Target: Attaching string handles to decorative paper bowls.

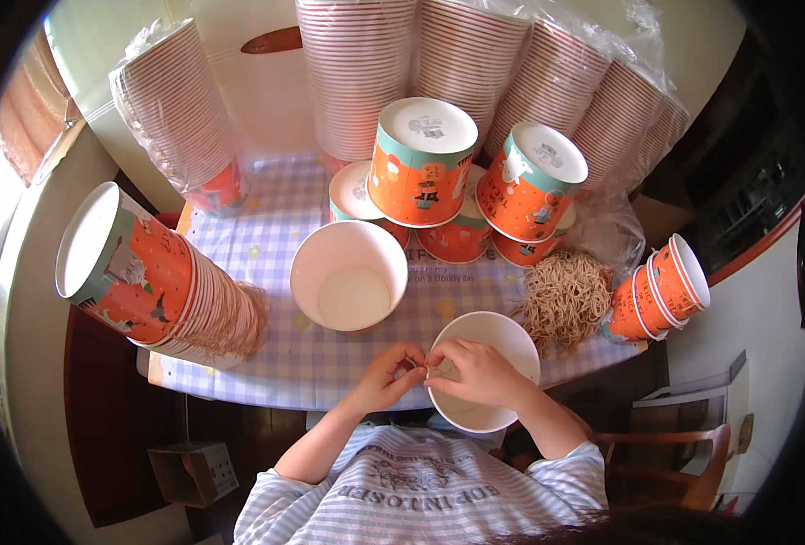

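Observation:
My left hand (393, 374) and my right hand (479, 372) meet at the table's front edge, beside the left rim of a white-lined paper bucket (488, 331). Both are closed in a pinch, fingertips almost touching. Something thin and pale may lie between them, too small to make out. The bucket stands mouth up, with my right hand and wrist across its opening. Another open paper bucket (348, 272) stands to the left, showing its white inside. To the right lies a tangled heap of thin tan strands (564, 298).
Upturned orange and green buckets (423, 163) are piled at the back. Behind them rise tall bucket stacks (357, 82) in clear plastic. A stack (166, 282) wound with tan strands leans at left; a smaller stack (661, 291) lies tilted at right. A checkered cloth (275, 363) covers the table.

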A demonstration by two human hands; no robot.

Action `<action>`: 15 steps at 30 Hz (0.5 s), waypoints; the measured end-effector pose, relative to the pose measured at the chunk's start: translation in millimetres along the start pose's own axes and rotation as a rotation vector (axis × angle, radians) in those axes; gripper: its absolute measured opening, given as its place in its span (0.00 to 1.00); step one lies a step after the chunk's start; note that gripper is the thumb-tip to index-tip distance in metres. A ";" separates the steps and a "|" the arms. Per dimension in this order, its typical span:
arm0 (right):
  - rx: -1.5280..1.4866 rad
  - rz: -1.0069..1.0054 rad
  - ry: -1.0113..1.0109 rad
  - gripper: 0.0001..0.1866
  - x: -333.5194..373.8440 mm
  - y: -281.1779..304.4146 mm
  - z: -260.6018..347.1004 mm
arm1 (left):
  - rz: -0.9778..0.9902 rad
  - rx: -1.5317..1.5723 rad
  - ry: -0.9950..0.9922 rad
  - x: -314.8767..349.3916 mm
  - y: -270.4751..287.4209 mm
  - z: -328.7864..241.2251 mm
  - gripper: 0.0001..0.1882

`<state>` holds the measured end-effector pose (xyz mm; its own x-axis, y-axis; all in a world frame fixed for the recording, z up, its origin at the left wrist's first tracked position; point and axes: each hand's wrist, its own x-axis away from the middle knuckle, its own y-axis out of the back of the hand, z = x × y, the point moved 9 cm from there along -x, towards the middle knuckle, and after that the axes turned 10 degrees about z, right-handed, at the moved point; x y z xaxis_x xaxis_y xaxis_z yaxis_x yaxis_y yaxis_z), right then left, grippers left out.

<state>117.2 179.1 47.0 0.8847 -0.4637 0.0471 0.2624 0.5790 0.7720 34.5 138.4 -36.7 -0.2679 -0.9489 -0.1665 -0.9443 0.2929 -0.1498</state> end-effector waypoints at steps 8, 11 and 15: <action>-0.079 0.132 0.150 0.08 -8.3 -6.6 0.6 | -0.052 0.198 0.035 8.0 -8.7 2.1 0.05; -0.098 0.211 0.081 0.06 -12.1 -8.8 1.3 | -0.121 0.598 0.182 15.6 -17.2 23.2 0.06; -0.135 0.201 0.119 0.05 -12.6 -11.3 -1.5 | -0.200 0.699 0.233 19.4 -16.2 31.2 0.07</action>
<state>103.6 179.4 36.7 0.9612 -0.2530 0.1096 0.1191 0.7396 0.6624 50.6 118.9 -67.9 -0.2112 -0.9691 0.1273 -0.6592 0.0450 -0.7506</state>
